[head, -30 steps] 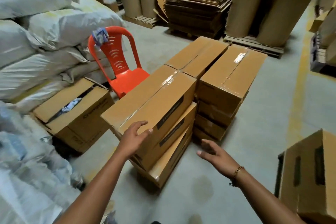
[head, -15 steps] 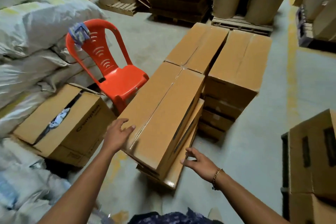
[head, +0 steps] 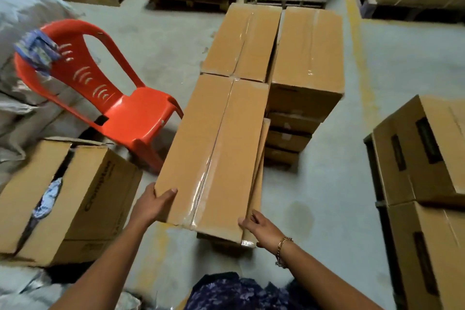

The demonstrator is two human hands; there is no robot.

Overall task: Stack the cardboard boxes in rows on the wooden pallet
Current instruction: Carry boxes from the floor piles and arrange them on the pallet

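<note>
The stack of long cardboard boxes fills the middle of the concrete floor in two rows, side by side and touching. No wooden pallet shows under it, so whether the stack sits on one cannot be told.

The top box of the near-left column lies with its long axis running straight away from the person, its taped seam along that line. Its near end overhangs the box beneath and points at the person, so both hands meet it at that short end. The left hand wraps the near-left corner, thumb on top and fingers hidden under the edge. The right hand presses the near-right corner with fingers curled against the side. Neither is nearer; they sit level, one per corner. My guess is that the next move is a slide or lift along that axis.

To the left, an open carton holds bluish printed material, too dark to name. An orange plastic chair stands beside the stack with a cloth over its back. More closed cartons stand to the right.
</note>
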